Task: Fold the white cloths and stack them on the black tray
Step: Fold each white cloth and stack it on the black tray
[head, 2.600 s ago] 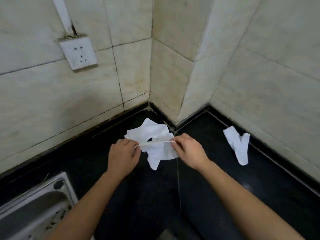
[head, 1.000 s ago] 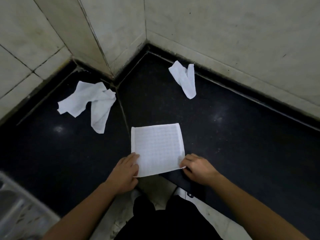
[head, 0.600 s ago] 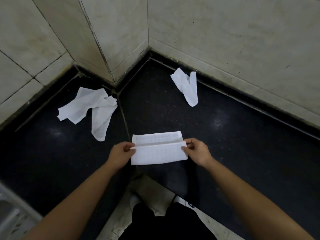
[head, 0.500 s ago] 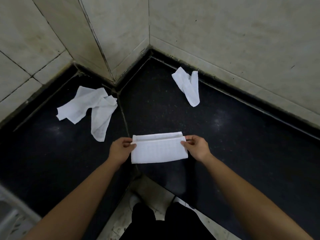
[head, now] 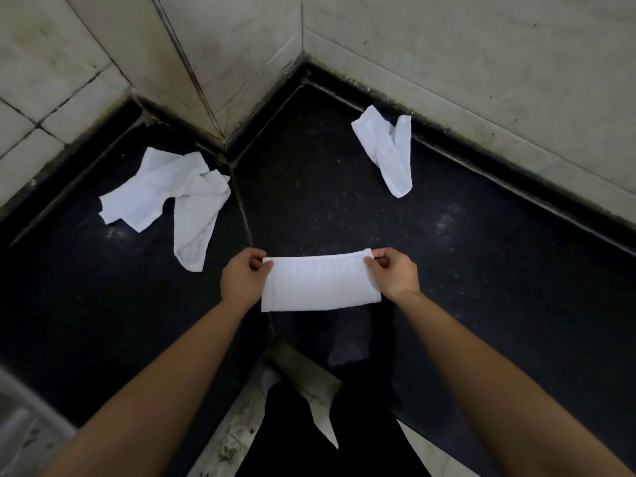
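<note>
A folded white cloth point(head: 320, 284), a wide rectangle with a faint grid weave, is stretched between the two hands over the near part of a black speckled stone counter point(head: 481, 270). The left hand point(head: 241, 282) pinches its far left corner between thumb and curled fingers, and the right hand point(head: 395, 275) pinches the far right corner the same way. The cloth's near edge reaches almost to the counter's front edge. I cannot tell whether it lies fully flat on the stone.

The counter is L-shaped and glossy. A thin seam point(head: 247, 228) runs across it from the jutting wall corner toward the person. A crumpled white cloth point(head: 165, 197) lies to the left of this seam, near the wall, with one long tail pointing toward the near side. A twisted white cloth point(head: 389, 153), bent into a narrow V, lies far right, just beside the wall's foot and well apart from the other two.

Cream marble-look wall tiles point(head: 447, 46) with dark, grimy grout rise behind the counter. A low black upstand point(head: 516, 173) runs along their base. At the near left edge, part of a steel sink point(head: 20, 425) shows, blurred. Below the counter's inner angle are the person's black trousers point(head: 327, 442) and a stained pale floor point(head: 223, 442).
</note>
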`<state>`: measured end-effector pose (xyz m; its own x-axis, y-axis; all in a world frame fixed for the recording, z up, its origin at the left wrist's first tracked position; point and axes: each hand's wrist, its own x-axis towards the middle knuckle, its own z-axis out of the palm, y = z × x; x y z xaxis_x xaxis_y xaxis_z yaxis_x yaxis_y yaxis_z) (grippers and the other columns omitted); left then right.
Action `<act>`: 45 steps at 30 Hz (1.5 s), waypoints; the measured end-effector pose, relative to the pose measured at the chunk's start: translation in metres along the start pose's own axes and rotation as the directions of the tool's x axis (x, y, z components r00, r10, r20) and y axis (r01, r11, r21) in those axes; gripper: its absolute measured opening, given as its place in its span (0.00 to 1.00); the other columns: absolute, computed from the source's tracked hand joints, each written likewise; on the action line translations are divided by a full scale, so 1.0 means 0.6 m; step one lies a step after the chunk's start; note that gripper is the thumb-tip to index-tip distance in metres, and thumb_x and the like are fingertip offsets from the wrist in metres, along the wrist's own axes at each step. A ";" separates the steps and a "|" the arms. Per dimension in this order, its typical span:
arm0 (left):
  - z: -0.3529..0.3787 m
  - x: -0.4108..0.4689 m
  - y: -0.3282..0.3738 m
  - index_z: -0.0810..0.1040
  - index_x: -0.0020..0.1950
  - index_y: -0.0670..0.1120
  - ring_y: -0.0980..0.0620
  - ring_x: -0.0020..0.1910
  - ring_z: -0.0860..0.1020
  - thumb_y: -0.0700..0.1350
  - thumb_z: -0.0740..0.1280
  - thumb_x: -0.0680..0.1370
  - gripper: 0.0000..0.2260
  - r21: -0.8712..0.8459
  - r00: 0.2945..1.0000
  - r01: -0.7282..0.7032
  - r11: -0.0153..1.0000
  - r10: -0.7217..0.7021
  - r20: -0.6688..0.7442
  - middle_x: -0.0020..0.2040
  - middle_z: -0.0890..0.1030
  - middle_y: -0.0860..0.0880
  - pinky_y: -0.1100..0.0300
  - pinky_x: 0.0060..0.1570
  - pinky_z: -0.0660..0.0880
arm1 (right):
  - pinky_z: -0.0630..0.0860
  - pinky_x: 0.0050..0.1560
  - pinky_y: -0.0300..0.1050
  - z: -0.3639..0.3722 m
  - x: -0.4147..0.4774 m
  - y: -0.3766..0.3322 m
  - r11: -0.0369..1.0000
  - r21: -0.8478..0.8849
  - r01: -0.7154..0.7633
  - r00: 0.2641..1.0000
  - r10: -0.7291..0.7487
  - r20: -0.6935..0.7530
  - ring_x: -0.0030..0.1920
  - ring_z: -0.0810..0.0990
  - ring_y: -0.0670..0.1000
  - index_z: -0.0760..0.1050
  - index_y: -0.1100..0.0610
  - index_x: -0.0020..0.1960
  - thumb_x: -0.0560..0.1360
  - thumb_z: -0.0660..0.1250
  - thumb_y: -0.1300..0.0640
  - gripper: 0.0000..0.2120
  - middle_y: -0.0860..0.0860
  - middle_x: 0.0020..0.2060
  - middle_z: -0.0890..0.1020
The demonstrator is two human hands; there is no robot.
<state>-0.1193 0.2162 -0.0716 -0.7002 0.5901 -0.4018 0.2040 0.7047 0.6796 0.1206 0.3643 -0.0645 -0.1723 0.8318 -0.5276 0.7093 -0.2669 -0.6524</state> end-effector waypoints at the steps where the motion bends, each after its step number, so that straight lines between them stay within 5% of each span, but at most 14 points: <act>1: -0.001 -0.002 0.000 0.78 0.60 0.49 0.50 0.50 0.79 0.48 0.71 0.77 0.13 0.048 1.000 -0.029 0.998 0.029 -0.009 0.50 0.78 0.50 0.53 0.54 0.76 | 0.75 0.48 0.40 0.001 -0.001 0.000 0.999 -0.029 0.017 1.000 -0.017 0.005 0.50 0.81 0.47 0.80 0.49 0.57 0.77 0.68 0.49 0.10 0.45 0.47 0.82; 4: -0.003 -0.020 -0.014 0.74 0.68 0.47 0.46 0.58 0.75 0.51 0.67 0.79 0.18 0.279 0.956 -0.272 0.921 0.291 -0.029 0.62 0.74 0.45 0.50 0.54 0.75 | 0.78 0.55 0.50 0.002 -0.015 0.015 0.926 -0.304 0.223 0.972 -0.233 0.002 0.55 0.78 0.51 0.73 0.51 0.67 0.80 0.64 0.47 0.18 0.49 0.60 0.76; 7: 0.004 -0.038 -0.030 0.71 0.72 0.45 0.40 0.68 0.70 0.54 0.58 0.80 0.22 0.544 0.782 -0.581 0.605 0.601 0.166 0.71 0.69 0.40 0.43 0.61 0.72 | 0.77 0.58 0.58 0.013 -0.033 0.030 0.586 -0.573 0.574 0.758 -0.644 0.102 0.61 0.76 0.59 0.72 0.55 0.70 0.81 0.58 0.47 0.21 0.57 0.66 0.74; 10: 0.016 -0.049 -0.032 0.56 0.80 0.46 0.42 0.79 0.52 0.58 0.48 0.82 0.29 0.631 0.716 -0.682 0.369 0.514 0.473 0.80 0.52 0.40 0.40 0.73 0.60 | 0.59 0.75 0.62 0.041 -0.045 0.022 0.340 -0.660 0.670 0.702 -0.581 0.412 0.77 0.57 0.64 0.57 0.51 0.80 0.82 0.51 0.41 0.29 0.61 0.79 0.56; 13: 0.019 -0.046 -0.046 0.39 0.81 0.49 0.44 0.79 0.37 0.64 0.41 0.81 0.33 0.675 0.759 -0.649 0.350 0.366 0.539 0.80 0.35 0.42 0.37 0.75 0.48 | 0.43 0.78 0.63 0.068 -0.042 0.030 0.252 -0.664 0.704 0.690 -0.464 0.555 0.79 0.38 0.63 0.40 0.49 0.82 0.82 0.45 0.35 0.34 0.58 0.80 0.38; 19: 0.016 -0.030 -0.056 0.29 0.77 0.52 0.48 0.76 0.28 0.70 0.30 0.74 0.37 0.692 0.781 -0.624 0.363 0.284 0.556 0.76 0.26 0.46 0.39 0.75 0.37 | 0.37 0.78 0.62 0.073 -0.021 0.040 0.232 -0.686 0.689 0.713 -0.390 0.583 0.78 0.31 0.59 0.32 0.44 0.80 0.79 0.40 0.30 0.36 0.54 0.79 0.32; 22: 0.017 -0.033 -0.063 0.33 0.79 0.51 0.47 0.78 0.32 0.70 0.32 0.76 0.37 0.699 0.788 -0.616 0.363 0.310 0.533 0.79 0.31 0.45 0.37 0.75 0.43 | 0.42 0.78 0.64 0.070 -0.026 0.045 0.224 -0.687 0.692 0.699 -0.444 0.560 0.79 0.37 0.61 0.38 0.48 0.81 0.79 0.41 0.30 0.37 0.57 0.80 0.37; 25: 0.021 -0.039 -0.073 0.38 0.80 0.52 0.46 0.79 0.37 0.69 0.37 0.79 0.35 0.710 0.800 -0.596 0.376 0.349 0.488 0.80 0.35 0.45 0.35 0.75 0.46 | 0.48 0.77 0.65 0.053 -0.030 0.068 0.291 -0.732 0.616 0.761 -0.460 0.457 0.80 0.40 0.61 0.41 0.51 0.82 0.79 0.42 0.29 0.39 0.58 0.80 0.41; 32: 0.028 -0.032 -0.082 0.41 0.81 0.52 0.45 0.80 0.41 0.68 0.41 0.80 0.34 0.704 0.796 -0.598 0.383 0.390 0.464 0.81 0.39 0.44 0.35 0.75 0.46 | 0.44 0.78 0.64 0.052 -0.026 0.075 0.326 -0.731 0.600 0.773 -0.471 0.424 0.80 0.37 0.60 0.38 0.50 0.81 0.80 0.41 0.30 0.39 0.57 0.80 0.38; 41: 0.026 -0.036 -0.078 0.38 0.80 0.52 0.45 0.79 0.37 0.68 0.34 0.78 0.34 0.702 0.802 -0.595 0.392 0.340 0.490 0.80 0.36 0.44 0.35 0.75 0.45 | 0.47 0.79 0.62 0.051 -0.040 0.089 0.445 -0.759 0.475 0.860 -0.418 0.293 0.80 0.42 0.59 0.39 0.52 0.82 0.81 0.39 0.34 0.35 0.58 0.81 0.42; 45: 0.014 -0.044 -0.058 0.39 0.80 0.51 0.46 0.80 0.40 0.69 0.33 0.77 0.36 0.694 0.793 -0.608 0.386 0.328 0.513 0.81 0.41 0.44 0.35 0.75 0.40 | 0.48 0.79 0.59 0.042 -0.071 0.096 0.636 -0.681 0.362 0.905 -0.415 0.092 0.80 0.47 0.58 0.48 0.55 0.81 0.82 0.45 0.34 0.36 0.58 0.81 0.48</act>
<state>-0.1024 0.1794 -0.0899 -0.1376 0.9013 -0.4107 0.9792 0.1863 0.0807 0.1515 0.3013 -0.0937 -0.5138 0.8186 -0.2567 0.8547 0.4626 -0.2356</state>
